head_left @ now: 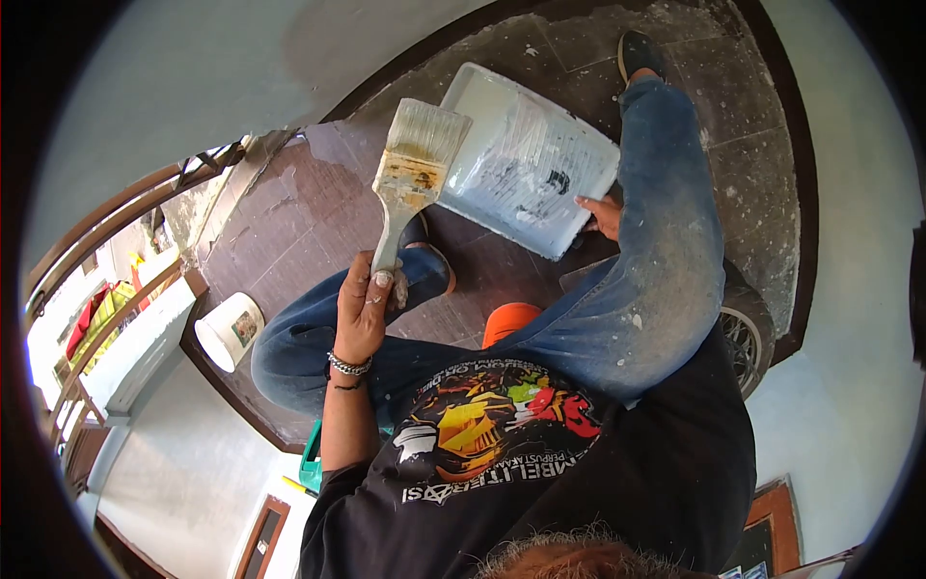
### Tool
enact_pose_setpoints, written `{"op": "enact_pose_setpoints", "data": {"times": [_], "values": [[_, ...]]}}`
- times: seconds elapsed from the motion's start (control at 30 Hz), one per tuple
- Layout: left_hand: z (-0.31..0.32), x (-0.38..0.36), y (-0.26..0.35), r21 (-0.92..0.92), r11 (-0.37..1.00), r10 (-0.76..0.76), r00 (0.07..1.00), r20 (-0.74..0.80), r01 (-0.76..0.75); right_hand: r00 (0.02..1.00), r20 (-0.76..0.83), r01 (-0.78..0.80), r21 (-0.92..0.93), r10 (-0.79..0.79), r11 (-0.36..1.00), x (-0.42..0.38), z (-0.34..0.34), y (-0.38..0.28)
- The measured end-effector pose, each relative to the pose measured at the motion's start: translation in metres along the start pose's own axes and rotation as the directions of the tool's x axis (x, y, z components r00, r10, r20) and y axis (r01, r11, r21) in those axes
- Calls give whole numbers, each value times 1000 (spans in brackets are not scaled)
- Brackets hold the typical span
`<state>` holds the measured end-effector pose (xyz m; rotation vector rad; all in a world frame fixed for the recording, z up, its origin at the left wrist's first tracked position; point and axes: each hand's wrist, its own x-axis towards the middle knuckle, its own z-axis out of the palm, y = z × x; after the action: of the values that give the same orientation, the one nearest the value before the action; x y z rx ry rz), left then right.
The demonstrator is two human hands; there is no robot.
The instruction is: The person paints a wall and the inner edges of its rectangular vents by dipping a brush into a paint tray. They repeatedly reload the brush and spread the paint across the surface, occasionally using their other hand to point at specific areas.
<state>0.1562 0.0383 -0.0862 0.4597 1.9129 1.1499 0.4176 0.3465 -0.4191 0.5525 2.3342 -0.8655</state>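
Observation:
My left hand (367, 301) is closed around the handle of a wide paintbrush (415, 159), bristles pointing away from me. Whitish paint coats the bristles, with brown-orange stains near their base. Beyond it, a white paint tray (535, 159) lies tilted between my legs, streaked with wet pale paint and dark patches. The brush head overlaps the tray's left edge in this view. Fingers of my right hand (603, 214) grip the tray's near right edge beside my right knee; the rest of that hand and arm is hidden by the leg.
A white bucket (230, 331) stands left of my left knee. An orange object (509, 323) shows between my thighs, and a spoked wheel (743, 347) is by my right hip. Pale walls (193, 87) border the paint-spotted tiled floor (280, 232). A railing (125, 241) runs at far left.

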Motion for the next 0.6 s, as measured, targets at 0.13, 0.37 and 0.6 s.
{"op": "enact_pose_setpoints", "data": {"times": [0.13, 0.37, 0.6], "values": [[1, 2, 0, -6, 1000, 6, 1000, -16, -7, 999, -34, -17, -5, 16, 1000, 15, -9, 4], [-1, -1, 0, 2, 1000, 2, 1000, 6, -2, 997, -61, -46, -19, 45, 999, 14, -23, 13], [2, -2, 1, -18, 1000, 8, 1000, 4, -8, 999, 11, -33, -3, 33, 999, -26, -10, 4]]}}
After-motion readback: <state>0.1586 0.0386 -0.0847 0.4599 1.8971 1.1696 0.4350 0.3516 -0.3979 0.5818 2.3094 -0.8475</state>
